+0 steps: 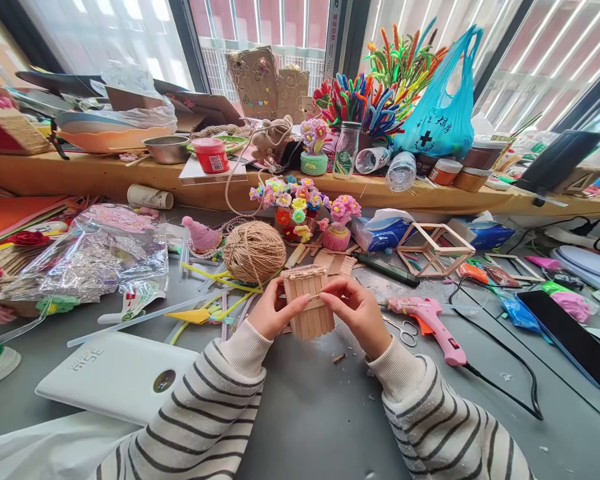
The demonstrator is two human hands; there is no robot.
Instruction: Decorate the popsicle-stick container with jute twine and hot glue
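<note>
A small container made of upright wooden craft sticks (310,323) is held up in front of me, above the grey table. My left hand (276,308) is wrapped round its left side, with the thumb pressing on the front. My right hand (354,308) is at its right side, thumb and finger pinched at a thin, light strip (314,304) that lies across the sticks. Part of the strip and the container's far side are hidden by my fingers. Just behind stands a ball of jute twine (255,251). Right of my right hand lies a pink hot glue gun (430,323).
Small scissors (403,329) lie by the glue gun, whose black cord loops right. A phone (573,337) rests at the right, a white box (115,373) at the left. Behind are a wooden stick frame (436,248), yarn flowers (300,203) and a crowded shelf (195,192).
</note>
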